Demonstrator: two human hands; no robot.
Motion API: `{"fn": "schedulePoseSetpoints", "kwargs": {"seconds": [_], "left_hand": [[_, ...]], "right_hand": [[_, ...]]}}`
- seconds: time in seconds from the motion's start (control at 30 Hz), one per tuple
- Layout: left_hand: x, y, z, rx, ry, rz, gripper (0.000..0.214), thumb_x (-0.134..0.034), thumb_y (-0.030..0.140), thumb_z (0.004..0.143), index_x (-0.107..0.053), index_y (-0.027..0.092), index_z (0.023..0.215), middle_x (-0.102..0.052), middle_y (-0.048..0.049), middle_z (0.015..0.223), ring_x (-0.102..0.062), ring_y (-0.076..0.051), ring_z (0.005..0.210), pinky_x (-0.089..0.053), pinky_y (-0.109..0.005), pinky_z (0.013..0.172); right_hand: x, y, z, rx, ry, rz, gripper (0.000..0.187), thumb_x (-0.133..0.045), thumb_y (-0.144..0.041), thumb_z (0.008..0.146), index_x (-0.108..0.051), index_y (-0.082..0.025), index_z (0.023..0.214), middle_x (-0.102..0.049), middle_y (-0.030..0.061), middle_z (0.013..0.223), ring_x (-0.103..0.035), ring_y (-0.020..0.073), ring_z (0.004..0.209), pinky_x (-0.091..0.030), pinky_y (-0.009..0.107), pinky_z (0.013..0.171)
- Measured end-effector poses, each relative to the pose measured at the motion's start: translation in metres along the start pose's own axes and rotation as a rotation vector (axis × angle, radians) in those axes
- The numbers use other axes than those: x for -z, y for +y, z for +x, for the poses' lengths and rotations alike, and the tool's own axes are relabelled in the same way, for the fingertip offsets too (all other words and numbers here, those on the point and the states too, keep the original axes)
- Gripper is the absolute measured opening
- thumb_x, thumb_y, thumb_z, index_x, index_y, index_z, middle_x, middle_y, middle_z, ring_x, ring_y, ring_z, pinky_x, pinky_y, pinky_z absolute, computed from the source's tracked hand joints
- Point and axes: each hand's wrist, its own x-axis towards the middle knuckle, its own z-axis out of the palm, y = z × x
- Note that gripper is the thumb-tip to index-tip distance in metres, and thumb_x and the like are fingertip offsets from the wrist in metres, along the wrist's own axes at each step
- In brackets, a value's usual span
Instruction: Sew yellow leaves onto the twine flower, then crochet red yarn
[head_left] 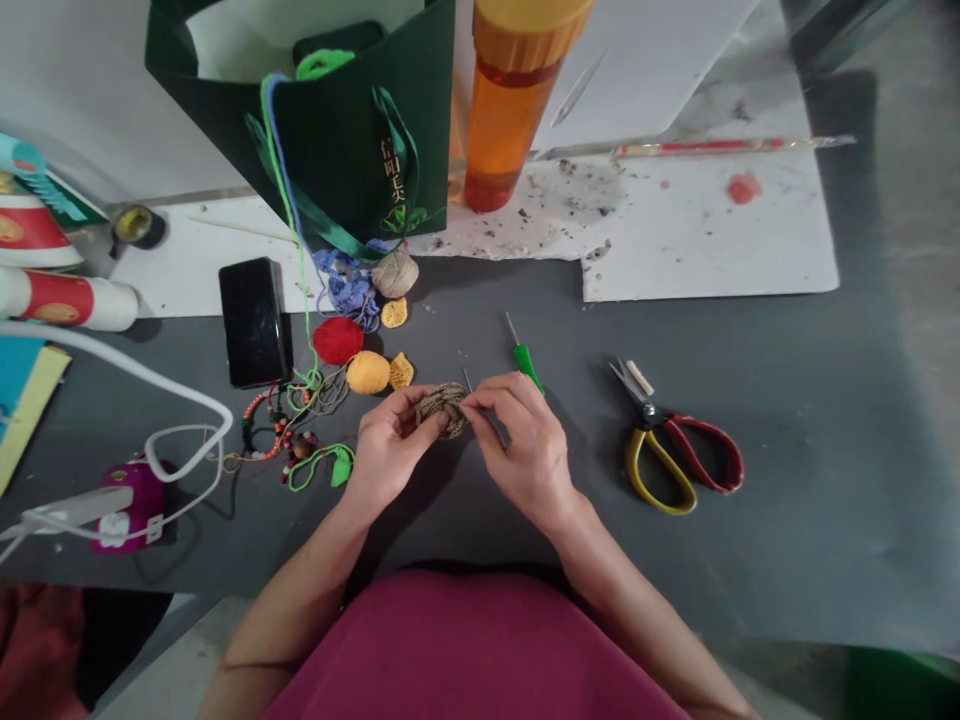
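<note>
Both hands pinching tan crochet piece (pixel 442 410) above tabletop (pixel 780 440).
Left hand (pixel 390 450): fingers gripping its left side. Right hand (pixel 525 450): fingertips pressed together on its right edge, thin needle (pixel 466 379) sticking up beside them. Green crochet hook (pixel 524 362) touching right hand; scissors (pixel 667 440) lying well right.

Scissors (pixel 649 414) and a probable phone (pixel 255 322)

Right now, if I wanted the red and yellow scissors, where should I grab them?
Grab the scissors by their yellow and red handles, reaching in from the near side of the gray mat. The handle loops lie toward you and the pointed blades aim away, so your fingers should stay off the sharp end.
</note>
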Motion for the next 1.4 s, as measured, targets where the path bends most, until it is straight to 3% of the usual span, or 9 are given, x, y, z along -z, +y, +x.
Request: {"fn": "schedulePoseSetpoints", "kwargs": {"seconds": [0.17, 0.37, 0.47, 0.6, 0.8, 1.0, 1.1, 1.2, 1.4], "left_hand": [[0.000, 0.002, 0.000, 0.044, 0.007, -0.008, 0.026, -0.085, 0.020, 0.065, -0.076, 0.018, 0.089, -0.079, -0.0029, 0.083, -0.072, -0.016, 0.075, -0.059, -0.026, 0.072], [-0.001, -0.001, 0.004, 0.098, 0.060, -0.187, 0.032, -0.092, 0.025, 0.059, -0.073, 0.017, 0.084, -0.078, -0.0019, 0.079, -0.071, -0.014, 0.070, -0.059, -0.026, 0.071], [-0.001, -0.004, 0.007, 0.082, 0.113, -0.248, 0.036, -0.094, 0.027, 0.057, -0.070, 0.017, 0.081, -0.077, -0.0005, 0.077, -0.070, -0.012, 0.068, -0.058, -0.025, 0.070], [-0.004, -0.004, 0.006, 0.008, 0.170, -0.226, 0.033, -0.093, 0.027, 0.059, -0.069, 0.017, 0.080, -0.077, -0.0002, 0.078, -0.070, -0.012, 0.072, -0.057, -0.024, 0.071], [-0.007, -0.003, 0.000, -0.085, 0.188, -0.100, 0.030, -0.090, 0.028, 0.065, -0.068, 0.019, 0.084, -0.078, -0.0014, 0.085, -0.074, -0.016, 0.082, -0.060, -0.029, 0.080], [-0.006, -0.004, 0.004, -0.037, 0.198, -0.200, 0.033, -0.091, 0.027, 0.062, -0.067, 0.018, 0.082, -0.077, -0.0003, 0.081, -0.072, -0.014, 0.076, -0.059, -0.026, 0.076], [-0.006, -0.003, 0.006, 0.051, 0.173, -0.315, 0.035, -0.093, 0.028, 0.059, -0.066, 0.018, 0.080, -0.077, 0.0002, 0.080, -0.071, -0.013, 0.073, -0.058, -0.026, 0.075], [-0.006, -0.002, 0.006, 0.105, 0.135, -0.360, 0.035, -0.094, 0.027, 0.059, -0.066, 0.018, 0.078, -0.076, 0.0011, 0.078, -0.070, -0.012, 0.071, -0.058, -0.025, 0.075], [-0.004, -0.004, 0.005, 0.077, 0.157, -0.332, 0.035, -0.093, 0.026, 0.060, -0.067, 0.017, 0.082, -0.076, 0.0009, 0.079, -0.070, -0.012, 0.071, -0.057, -0.026, 0.075]], "right_hand": [[-0.005, 0.002, -0.002, 0.089, 0.026, -0.040, 0.015, -0.055, -0.010, 0.099, -0.062, -0.023, 0.093, -0.066, 0.0048, 0.087, -0.063, 0.0199, 0.079, -0.055, 0.038, 0.074], [0.000, 0.000, 0.001, -0.081, 0.005, 0.017, 0.015, -0.056, -0.011, 0.097, -0.059, -0.023, 0.089, -0.066, 0.0030, 0.084, -0.064, 0.0182, 0.078, -0.054, 0.032, 0.066], [0.002, -0.006, 0.002, -0.066, -0.009, 0.071, 0.014, -0.061, -0.012, 0.094, -0.060, -0.023, 0.084, -0.066, 0.0023, 0.080, -0.063, 0.0170, 0.073, -0.054, 0.031, 0.064], [-0.001, -0.008, 0.001, -0.073, -0.007, 0.070, 0.014, -0.064, -0.011, 0.091, -0.063, -0.022, 0.083, -0.068, 0.0021, 0.078, -0.062, 0.0164, 0.069, -0.054, 0.032, 0.064], [-0.003, -0.007, -0.002, -0.215, 0.009, 0.107, 0.015, -0.066, -0.007, 0.089, -0.067, -0.021, 0.083, -0.072, 0.0009, 0.078, -0.064, 0.0142, 0.068, -0.052, 0.028, 0.062], [-0.002, -0.007, -0.002, -0.322, -0.029, 0.137, 0.016, -0.064, -0.008, 0.090, -0.067, -0.021, 0.081, -0.072, 0.0004, 0.077, -0.064, 0.0134, 0.067, -0.051, 0.026, 0.061], [-0.002, -0.007, -0.001, -0.279, -0.027, 0.104, 0.017, -0.062, -0.007, 0.090, -0.065, -0.021, 0.081, -0.070, 0.0007, 0.077, -0.064, 0.0144, 0.069, -0.053, 0.027, 0.064], [-0.003, -0.006, -0.001, -0.144, 0.000, 0.061, 0.017, -0.060, -0.007, 0.093, -0.066, -0.022, 0.086, -0.070, 0.0030, 0.081, -0.065, 0.0171, 0.075, -0.055, 0.031, 0.069], [-0.001, -0.002, -0.002, 0.015, -0.027, -0.082, 0.019, -0.059, -0.013, 0.098, -0.074, -0.024, 0.094, -0.069, 0.0050, 0.083, -0.061, 0.0204, 0.076, -0.050, 0.037, 0.070]]}}
